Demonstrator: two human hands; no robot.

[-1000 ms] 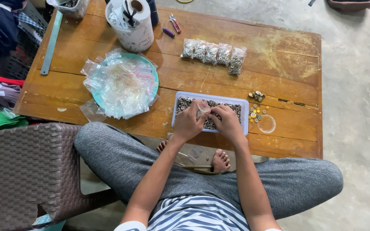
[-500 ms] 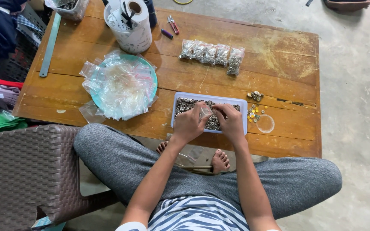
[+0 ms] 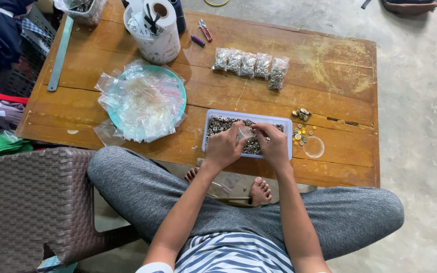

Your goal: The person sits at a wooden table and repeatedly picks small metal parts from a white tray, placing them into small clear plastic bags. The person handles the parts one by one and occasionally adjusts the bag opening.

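there is one view only, from a camera worn on the person's head. it looks almost straight down and a little forward, so the wooden table (image 3: 324, 65) runs across the upper part with its far edge near the top. the person's own forearms rise from the bottom edge, and the crossed legs in grey fill the lower part. the left hand (image 3: 223, 147) and right hand (image 3: 275, 144) sit close to the centre, over a pale tray (image 3: 288, 132). it stands at seated head height, near enough to show the whole table top, the woven chair (image 3: 26, 202) at left and concrete floor (image 3: 421, 126) at right.
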